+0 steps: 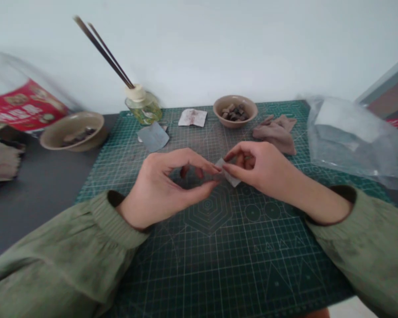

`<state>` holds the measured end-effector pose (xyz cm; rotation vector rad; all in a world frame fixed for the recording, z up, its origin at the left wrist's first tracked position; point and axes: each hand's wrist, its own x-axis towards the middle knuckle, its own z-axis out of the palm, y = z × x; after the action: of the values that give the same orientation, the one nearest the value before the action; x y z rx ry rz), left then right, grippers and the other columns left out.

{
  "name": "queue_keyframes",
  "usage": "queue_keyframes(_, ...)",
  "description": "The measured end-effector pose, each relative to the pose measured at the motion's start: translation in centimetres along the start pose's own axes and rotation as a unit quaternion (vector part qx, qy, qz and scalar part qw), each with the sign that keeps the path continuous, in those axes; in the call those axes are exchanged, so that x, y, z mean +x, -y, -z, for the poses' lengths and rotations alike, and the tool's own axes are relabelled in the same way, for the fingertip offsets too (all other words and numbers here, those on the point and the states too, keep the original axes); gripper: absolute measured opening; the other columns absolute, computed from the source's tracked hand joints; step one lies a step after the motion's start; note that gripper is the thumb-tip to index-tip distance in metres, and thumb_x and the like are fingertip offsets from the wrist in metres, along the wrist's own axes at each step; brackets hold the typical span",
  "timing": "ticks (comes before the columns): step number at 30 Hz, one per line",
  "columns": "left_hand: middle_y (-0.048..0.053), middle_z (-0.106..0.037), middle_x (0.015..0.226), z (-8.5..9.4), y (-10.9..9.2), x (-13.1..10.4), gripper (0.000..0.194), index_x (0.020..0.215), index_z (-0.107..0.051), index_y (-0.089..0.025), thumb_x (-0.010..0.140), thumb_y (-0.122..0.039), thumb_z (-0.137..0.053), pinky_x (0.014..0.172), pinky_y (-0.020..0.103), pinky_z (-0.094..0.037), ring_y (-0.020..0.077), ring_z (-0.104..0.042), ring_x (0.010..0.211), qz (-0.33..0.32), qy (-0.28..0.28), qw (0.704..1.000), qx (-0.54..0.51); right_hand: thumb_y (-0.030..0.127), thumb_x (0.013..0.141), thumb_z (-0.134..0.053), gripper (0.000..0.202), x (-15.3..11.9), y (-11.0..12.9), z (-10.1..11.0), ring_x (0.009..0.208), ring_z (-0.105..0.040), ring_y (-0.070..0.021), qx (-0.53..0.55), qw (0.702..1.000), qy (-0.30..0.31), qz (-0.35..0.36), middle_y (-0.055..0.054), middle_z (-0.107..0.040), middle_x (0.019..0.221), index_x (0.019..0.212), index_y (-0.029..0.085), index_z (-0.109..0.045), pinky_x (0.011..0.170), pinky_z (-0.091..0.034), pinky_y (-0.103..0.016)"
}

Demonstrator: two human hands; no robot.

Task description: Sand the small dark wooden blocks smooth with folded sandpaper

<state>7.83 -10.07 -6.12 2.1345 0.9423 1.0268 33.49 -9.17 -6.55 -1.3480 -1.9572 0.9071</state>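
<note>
A small whitish, thin piece [232, 179], paper or a little bag, I cannot tell which, is held above the green cutting mat [212, 265]. My left hand [169, 185] has its thumb and index finger closed at the piece's left edge. From the other side, my right hand [260, 165] pinches its upper edge between thumb and fingers. Fingertips of both hands almost meet there and partly cover it. Behind my right hand lies a crumpled brownish cloth pouch [278, 134]. Beyond it stands a tan bowl [220, 115] with several dark brown chunks.
A reed diffuser [144, 108] stands at the back left, with a grey-blue packet [153, 137] before it. A stained white paper [192, 118] lies behind my hands. Another bowl [97, 128] and a red-labelled bag [23, 104] are left. A clear plastic bag [358, 152] lies right.
</note>
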Motion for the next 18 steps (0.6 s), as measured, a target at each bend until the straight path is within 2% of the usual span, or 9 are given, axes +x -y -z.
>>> queue_keyframes(2, 0.001, -0.089, 0.103, 0.0, 0.0, -0.3, 0.012, 0.101, -0.085, -0.032, 0.093, -0.026, -0.093, 0.069, 0.038, -0.054, 0.0225, -0.080, 0.088, -0.019, -0.015, 1.000, -0.010, 0.037, 0.100, -0.083, 0.027, -0.2, 0.4, 0.1, 0.062, -0.064, -0.0152, -0.009, 0.998, -0.045, 0.034, -0.002, -0.076, 0.078, 0.113, 0.015, -0.080, 0.055, -0.044, -0.029)
queue_keyframes(4, 0.001, -0.089, 0.105, 0.1, 0.0, -0.5, 0.018, 0.104, -0.084, -0.033, 0.092, -0.023, -0.094, 0.070, 0.040, -0.054, 0.0243, -0.081, 0.092, -0.037, -0.030, 0.999, -0.021, 0.035, 0.104, -0.079, 0.022, -0.6, 0.9, 0.2, 0.063, -0.064, -0.0146, 0.012, 0.994, -0.071, 0.082, -0.001, -0.076, 0.083, 0.116, 0.016, -0.079, 0.056, -0.046, -0.028)
queue_keyframes(9, 0.002, -0.090, 0.105, 0.1, -0.1, -0.7, 0.027, 0.108, -0.084, -0.033, 0.090, -0.015, -0.094, 0.070, 0.042, -0.058, 0.0248, -0.083, 0.091, -0.073, -0.055, 0.995, -0.029, 0.028, 0.106, -0.073, 0.011, -1.5, 2.0, 0.5, 0.061, -0.062, -0.0138, 0.035, 0.981, -0.070, 0.178, -0.002, -0.077, 0.084, 0.108, 0.019, -0.080, 0.054, -0.047, -0.028)
queue_keyframes(14, 0.003, -0.090, 0.102, 0.1, -0.4, -0.6, 0.024, 0.106, -0.084, -0.031, 0.090, -0.017, -0.095, 0.070, 0.043, -0.061, 0.0258, -0.084, 0.089, -0.087, -0.065, 0.993, -0.040, 0.029, 0.106, -0.071, 0.014, -1.6, 2.0, 0.5, 0.060, -0.062, -0.0144, 0.030, 0.980, -0.070, 0.182, -0.003, -0.076, 0.081, 0.100, 0.019, -0.079, 0.053, -0.046, -0.029)
queue_keyframes(18, 0.002, -0.090, 0.103, 0.0, -0.5, -0.4, 0.029, 0.106, -0.085, -0.031, 0.087, -0.012, -0.096, 0.070, 0.041, -0.061, 0.0243, -0.084, 0.090, -0.095, -0.061, 0.992, -0.048, 0.026, 0.103, -0.074, 0.008, -1.6, 2.0, 0.5, 0.056, -0.058, -0.0123, 0.038, 0.977, -0.055, 0.203, 0.001, -0.071, 0.074, 0.101, 0.020, -0.079, 0.050, -0.043, -0.027)
